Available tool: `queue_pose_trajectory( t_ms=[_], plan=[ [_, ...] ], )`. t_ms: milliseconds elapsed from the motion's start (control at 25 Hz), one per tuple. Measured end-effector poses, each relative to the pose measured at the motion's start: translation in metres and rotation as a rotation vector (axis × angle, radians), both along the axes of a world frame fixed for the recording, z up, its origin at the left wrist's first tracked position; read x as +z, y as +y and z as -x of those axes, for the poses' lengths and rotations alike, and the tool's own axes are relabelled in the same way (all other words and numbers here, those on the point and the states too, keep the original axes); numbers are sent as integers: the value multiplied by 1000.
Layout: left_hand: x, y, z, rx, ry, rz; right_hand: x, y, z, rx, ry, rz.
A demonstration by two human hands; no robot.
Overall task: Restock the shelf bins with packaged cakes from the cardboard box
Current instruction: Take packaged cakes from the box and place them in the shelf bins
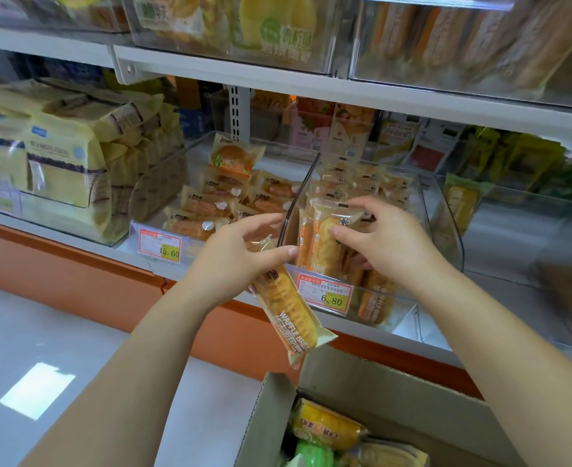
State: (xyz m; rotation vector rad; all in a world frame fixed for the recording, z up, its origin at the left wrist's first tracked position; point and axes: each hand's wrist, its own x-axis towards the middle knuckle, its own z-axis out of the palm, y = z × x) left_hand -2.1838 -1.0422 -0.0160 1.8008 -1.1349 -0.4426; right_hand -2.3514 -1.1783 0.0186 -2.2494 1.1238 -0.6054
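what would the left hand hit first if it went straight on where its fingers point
Likely the left hand meets the side wall of the clear bin first, though depth is unclear.

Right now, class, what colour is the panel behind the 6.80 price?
Yellow price panel, head view.

Two grips, the left grip (240, 251) and the right grip (378, 241). Two waffle packs held: one waffle pack (288, 315) in the left, another pack (325, 244) in the right; the rest in that bin (303, 183) stand too close to count. One box (395, 382), three packs showing inside: a yellow pack (325, 424), a green pack (313, 455), a pale pack (389, 453). Two price tags, the 15.60 tag (160, 246) and the 6.80 tag (325, 293). Four bins in the lower row
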Motion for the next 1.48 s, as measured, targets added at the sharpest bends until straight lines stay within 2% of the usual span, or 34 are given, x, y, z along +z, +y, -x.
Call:
queue_pose_trajectory(
  t_ms=[80, 120, 160, 240, 320, 360, 440, 520, 560, 640, 760, 920, 1080, 1240, 1480],
  plan=[
    [7, 1, 3, 16, -16, 21, 5, 18, 15, -76, -69, 237],
    [11, 0, 6, 19, -7, 46, 8, 32, 21, -43, -131, 290],
    [16, -1, 10, 10, 16, 75, 9, 46, 25, 39, -144, 258],
    [27, -8, 26, -38, 60, 119, 8, 70, 28, 249, -54, 19],
    [38, -15, 42, -92, 70, 139, 3, 74, 33, 315, -31, -132],
    [43, -19, 48, -107, 83, 153, 5, 70, 36, 288, -100, -158],
    [49, -26, 49, -81, 52, 179, 14, 52, 50, 133, -391, -240],
    [45, -35, 38, 21, -169, 136, 24, 28, 60, -13, -714, -321],
    [41, -39, 33, 48, -270, 92, 26, 17, 63, -44, -776, -319],
    [29, -47, 27, 21, -401, -2, 23, 3, 59, -75, -670, -296],
    [14, -57, 29, -88, -556, -100, 6, 1, 48, -93, -303, -251],
    [9, -66, 26, -83, -612, -125, -7, 3, 32, -63, -135, -153],
    [15, -65, 19, -128, -590, -146, 20, -13, 39, -19, 143, -72],
    [26, -71, 9, -174, -567, -112, 51, -30, 41, 78, 181, 50],
    [11, -75, 10, -182, -523, -80, 12, -37, 37, 34, 87, -120]
  ],
)
